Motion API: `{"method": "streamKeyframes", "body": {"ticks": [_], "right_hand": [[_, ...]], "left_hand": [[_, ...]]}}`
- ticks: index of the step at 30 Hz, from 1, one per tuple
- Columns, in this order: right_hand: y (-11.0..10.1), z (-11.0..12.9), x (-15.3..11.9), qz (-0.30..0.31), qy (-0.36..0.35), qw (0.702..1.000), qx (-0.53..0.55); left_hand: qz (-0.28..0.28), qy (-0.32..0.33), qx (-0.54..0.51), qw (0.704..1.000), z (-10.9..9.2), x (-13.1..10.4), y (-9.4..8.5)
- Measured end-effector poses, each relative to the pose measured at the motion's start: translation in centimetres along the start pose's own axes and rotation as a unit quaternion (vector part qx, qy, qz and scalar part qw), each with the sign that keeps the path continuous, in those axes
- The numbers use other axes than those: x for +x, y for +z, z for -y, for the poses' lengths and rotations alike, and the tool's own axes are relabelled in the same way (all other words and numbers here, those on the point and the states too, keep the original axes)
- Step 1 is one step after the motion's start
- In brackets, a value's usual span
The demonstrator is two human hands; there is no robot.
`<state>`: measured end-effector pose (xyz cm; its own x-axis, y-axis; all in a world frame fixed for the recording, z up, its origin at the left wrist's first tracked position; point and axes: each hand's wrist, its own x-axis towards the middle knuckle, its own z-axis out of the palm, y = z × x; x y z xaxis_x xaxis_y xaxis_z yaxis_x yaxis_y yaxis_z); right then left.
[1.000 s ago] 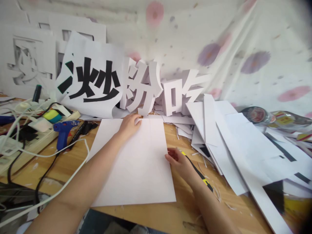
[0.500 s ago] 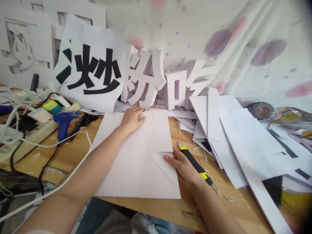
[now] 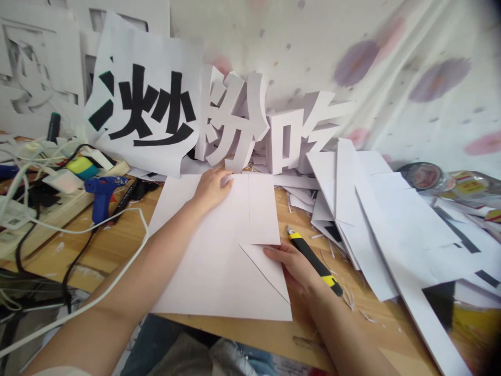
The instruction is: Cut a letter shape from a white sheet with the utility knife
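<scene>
A large white board (image 3: 203,271), which looks like foam board, lies on the wooden table. My left hand (image 3: 214,188) rests on its far part, fingers over the sheet near the far edge and thumb out to the right. A slanting cut sets off a wedge-shaped piece of board (image 3: 266,263) at the right edge. My right hand (image 3: 293,263) pinches this piece, thumb on top; the other fingers are mostly hidden beneath. Just right of that hand lies a black and yellow utility knife (image 3: 315,263), touched by neither hand.
At left are a blue glue gun (image 3: 104,196), a power strip (image 3: 70,209) and tangled cables. White three-dimensional characters (image 3: 235,125) and a sheet with black characters (image 3: 144,109) stand behind. White board offcuts (image 3: 371,209) and clear tape rolls (image 3: 425,175) fill the right side.
The slanting cut now shows darker and wider as the wedge-shaped piece shifts slightly in my right hand. My left hand stays about where it was on the board.
</scene>
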<state>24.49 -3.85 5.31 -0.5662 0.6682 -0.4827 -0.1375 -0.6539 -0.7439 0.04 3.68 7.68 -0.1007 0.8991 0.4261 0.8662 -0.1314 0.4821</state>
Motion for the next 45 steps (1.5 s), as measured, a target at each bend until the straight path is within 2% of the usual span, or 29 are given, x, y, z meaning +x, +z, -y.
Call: {"method": "streamKeyframes", "body": {"ticks": [3,9,18,22,27,31,35,39,42,45], "right_hand": [[0.1,0.0,0.1,-0.012,0.015,1.0,0.004],[0.1,0.0,-0.1,-0.013,-0.015,1.0,-0.018],[-0.1,0.1,0.1,0.011,0.015,1.0,0.011],[0.0,0.2,0.0,-0.001,0.014,1.0,0.0],[0.1,0.4,-0.5,-0.013,-0.021,0.998,-0.057],[0.1,0.5,-0.5,-0.006,-0.017,0.997,-0.072],[-0.2,0.7,-0.4,-0.005,-0.012,0.998,-0.069],[-0.6,1.1,-0.6,-0.017,0.017,0.987,-0.162],[-0.8,0.9,-0.8,0.005,0.014,0.975,-0.221],[-0.9,0.8,-0.8,0.028,0.001,0.971,-0.236]], "left_hand": [[-0.005,-0.003,-0.005,1.0,-0.1,0.0,-0.1],[-0.026,-0.008,-0.028,0.999,-0.4,0.1,-0.5],[-0.037,-0.012,-0.04,0.998,-0.7,0.1,-0.9],[-0.041,-0.014,-0.043,0.998,-0.9,0.1,-1.3],[-0.06,-0.022,-0.058,0.996,-1.8,0.0,-2.4],[-0.073,-0.031,-0.079,0.994,-2.2,-0.1,-3.2],[-0.076,-0.026,-0.081,0.994,-2.2,-0.1,-2.9],[-0.08,-0.002,-0.071,0.994,-2.1,-0.3,-2.2],[-0.085,0.002,-0.066,0.994,-2.1,-0.4,-2.1],[-0.092,-0.007,-0.07,0.993,-2.0,-0.3,-2.3]]}}
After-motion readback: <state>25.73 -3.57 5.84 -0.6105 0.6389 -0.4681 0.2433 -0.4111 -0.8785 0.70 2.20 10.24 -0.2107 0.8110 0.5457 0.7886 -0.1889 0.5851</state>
